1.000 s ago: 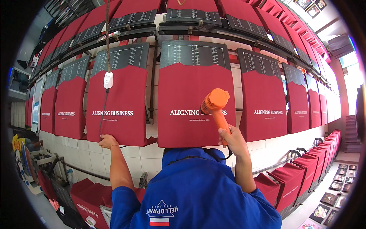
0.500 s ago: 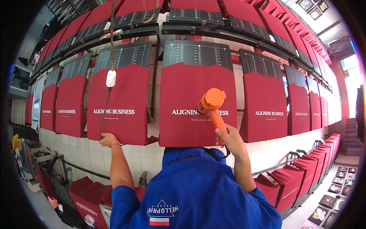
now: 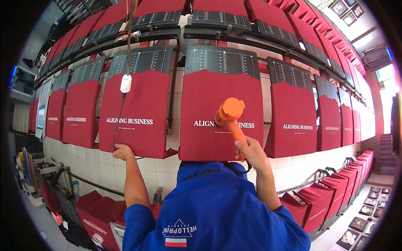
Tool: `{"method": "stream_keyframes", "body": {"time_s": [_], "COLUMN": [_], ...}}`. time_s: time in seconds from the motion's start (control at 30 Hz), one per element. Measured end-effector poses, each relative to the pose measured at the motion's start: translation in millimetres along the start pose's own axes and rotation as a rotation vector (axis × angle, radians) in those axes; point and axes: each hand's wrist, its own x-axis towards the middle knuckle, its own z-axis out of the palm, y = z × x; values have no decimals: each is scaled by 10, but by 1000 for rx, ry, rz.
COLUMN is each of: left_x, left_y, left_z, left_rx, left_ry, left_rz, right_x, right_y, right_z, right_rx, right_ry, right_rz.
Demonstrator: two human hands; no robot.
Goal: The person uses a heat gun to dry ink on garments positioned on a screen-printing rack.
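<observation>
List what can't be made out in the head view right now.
All in the head view:
White print on the middle red cloth: partly covered by the orange gun-shaped tool.
Tool's grip: lower part hidden by the right hand.
Black cord: a stretch hidden at the left hand.
Upper-row red cloths: cut off by the top edge.
Far-right red cloths: too small for detail.

I am watching through the left fisheye on the wearer's head, and it is looking down past the blue shirt (image 3: 226, 209) filling the lower edge. The left hand (image 3: 123, 152) and right hand (image 3: 254, 154) are showing close, below mid-frame; rows of red garments (image 3: 222, 94) are receding toward the top and sides, bending outward.
</observation>
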Motion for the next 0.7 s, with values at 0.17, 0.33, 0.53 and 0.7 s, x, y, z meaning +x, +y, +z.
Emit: {"method": "stream_keyframes", "body": {"time_s": [0.17,0.33,0.53,0.7], "left_x": [79,120,104,47], "left_y": [-88,-140,-147,-95], "left_z": [3,46,41,3], "left_rx": [-28,-30,-65,-180], "left_ry": [-8,7,-3,-35], "left_rz": [69,69,109,107], "right_x": [-4,8,30,33], "right_y": [-67,-116,-154,-154], "right_z": [133,184,248,400], "right_rx": [-4,5,-32,-49], "right_ry": [-11,-7,2,16], "right_rz": [5,51,75,38]}}
